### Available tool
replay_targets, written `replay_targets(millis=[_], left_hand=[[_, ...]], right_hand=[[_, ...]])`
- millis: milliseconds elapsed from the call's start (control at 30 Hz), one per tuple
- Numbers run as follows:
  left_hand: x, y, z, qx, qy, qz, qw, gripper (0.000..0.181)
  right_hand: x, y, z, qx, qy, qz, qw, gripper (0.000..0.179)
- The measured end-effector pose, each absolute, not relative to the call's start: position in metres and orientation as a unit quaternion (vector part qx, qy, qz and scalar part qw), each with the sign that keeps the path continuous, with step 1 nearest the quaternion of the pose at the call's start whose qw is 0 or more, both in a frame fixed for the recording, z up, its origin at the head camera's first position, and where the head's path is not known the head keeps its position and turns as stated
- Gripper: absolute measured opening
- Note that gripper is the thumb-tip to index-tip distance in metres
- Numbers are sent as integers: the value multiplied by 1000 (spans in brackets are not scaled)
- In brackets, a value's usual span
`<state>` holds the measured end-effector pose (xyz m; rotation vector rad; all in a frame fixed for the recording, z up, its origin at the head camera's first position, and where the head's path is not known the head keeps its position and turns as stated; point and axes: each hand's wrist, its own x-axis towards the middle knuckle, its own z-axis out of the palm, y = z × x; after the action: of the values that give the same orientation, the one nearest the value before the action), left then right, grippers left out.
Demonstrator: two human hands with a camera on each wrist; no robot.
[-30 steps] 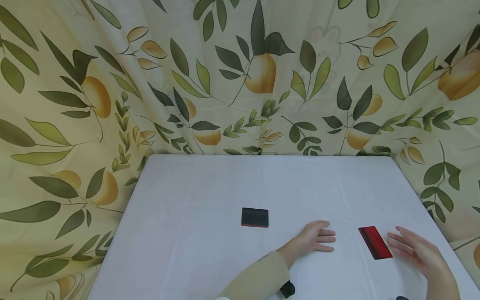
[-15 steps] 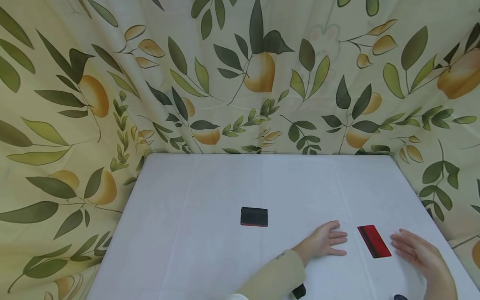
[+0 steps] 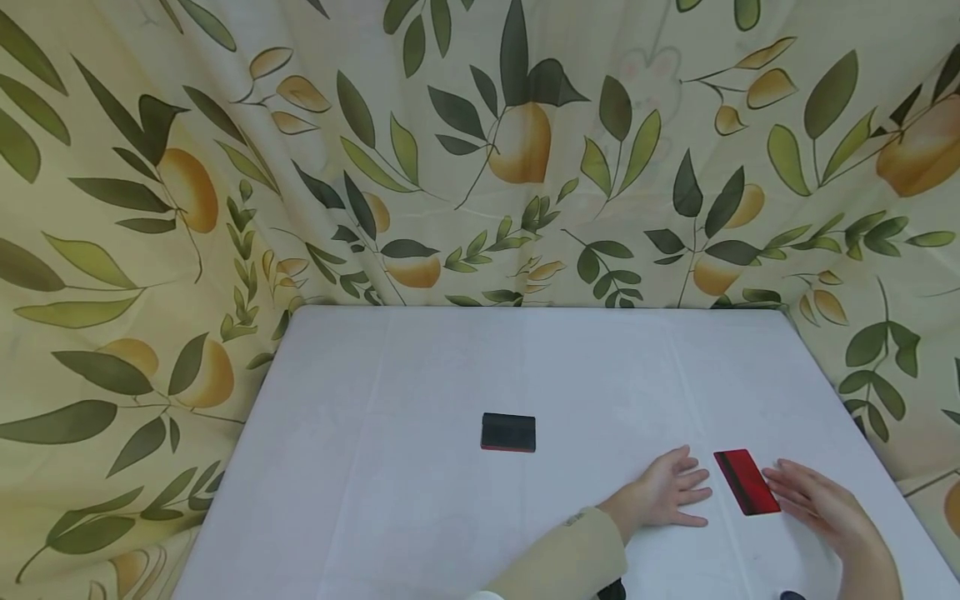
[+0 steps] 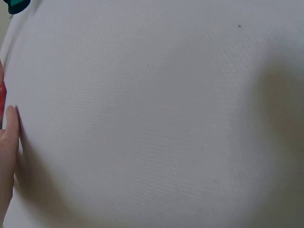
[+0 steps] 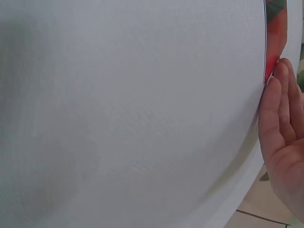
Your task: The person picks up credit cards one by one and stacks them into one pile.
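A red card (image 3: pixel 747 482) with a dark stripe along one side lies flat on the white-covered table, between the two hands. My left hand (image 3: pixel 667 490) is to its left with fingers spread, apart from the card and holding nothing. On the other side, my right hand (image 3: pixel 821 507) has nearly straight fingers, and their tips are at the card's right edge. The right wrist view has those fingers (image 5: pixel 270 107) at the end of the shiny card (image 5: pixel 275 35). In the left wrist view only a finger (image 4: pixel 10 137) and a red sliver of card (image 4: pixel 2 102) show at the left border.
A black rectangular block or stack (image 3: pixel 508 432) with a thin red lower edge lies mid-table, left of the hands. The white tabletop (image 3: pixel 390 375) reaches back to a leaf-and-fruit patterned curtain (image 3: pixel 450 208). A small dark object (image 3: pixel 792 595) is cut off at the bottom edge.
My left hand has moved right, closer to the red card, and its fingers have spread. My right hand has shifted left up to the card's edge. The card and black block stay in place.
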<state>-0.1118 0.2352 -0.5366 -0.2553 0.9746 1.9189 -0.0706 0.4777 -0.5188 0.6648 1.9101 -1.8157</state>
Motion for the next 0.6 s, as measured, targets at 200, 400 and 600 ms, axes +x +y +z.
replay_targets(millis=[200,400,600], left_hand=[[-112,236,-535,-113,397,784,464,63],[-112,236,-534,-125,402,784,457,66],[-111,237,-535,-155,394,800,425,61]], right_hand=[[-75,465,-519,227,703,-636,223,66],[-79,455,-517,225,712,-625,226,76],[-82,448,-513,241,692,-643,222,61]])
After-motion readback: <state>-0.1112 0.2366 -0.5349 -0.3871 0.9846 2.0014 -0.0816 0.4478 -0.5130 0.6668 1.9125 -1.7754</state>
